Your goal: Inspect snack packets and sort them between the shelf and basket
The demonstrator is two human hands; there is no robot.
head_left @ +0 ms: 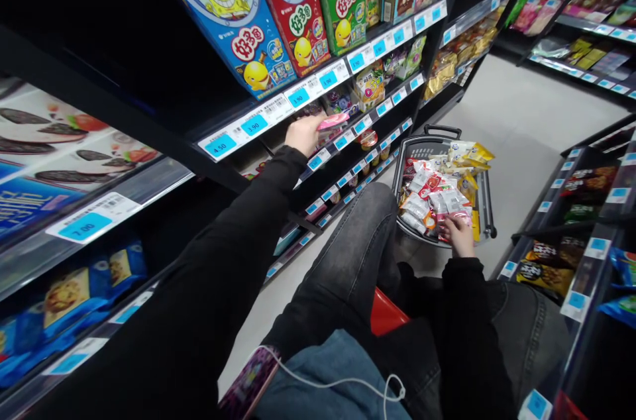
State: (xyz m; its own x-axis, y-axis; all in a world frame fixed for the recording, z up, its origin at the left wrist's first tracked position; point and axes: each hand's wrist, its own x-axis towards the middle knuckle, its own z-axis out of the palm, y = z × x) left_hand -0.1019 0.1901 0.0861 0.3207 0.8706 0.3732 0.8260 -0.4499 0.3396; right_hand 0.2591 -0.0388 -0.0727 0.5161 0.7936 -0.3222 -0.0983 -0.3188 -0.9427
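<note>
My left hand [302, 136] reaches to a lower shelf and is closed on a small pink packet [332, 120] at its opening. My right hand [459, 236] is over the near end of a dark shopping basket [401, 226], its fingers pinched at a pink-and-white snack packet [462, 214]. A heap of small white and red snack packets [417, 205] fills the basket. Yellow packets [470, 154] lie at its far end. The exact grip of the right fingertips is partly hidden.
Boxed snacks [271, 16] stand on the shelf above my left hand, behind a price rail [298, 97]. Bagged snacks [546, 267] fill the right shelves. A phone [251, 383] with a white cable lies by my lap; something red [387, 313] shows beneath me.
</note>
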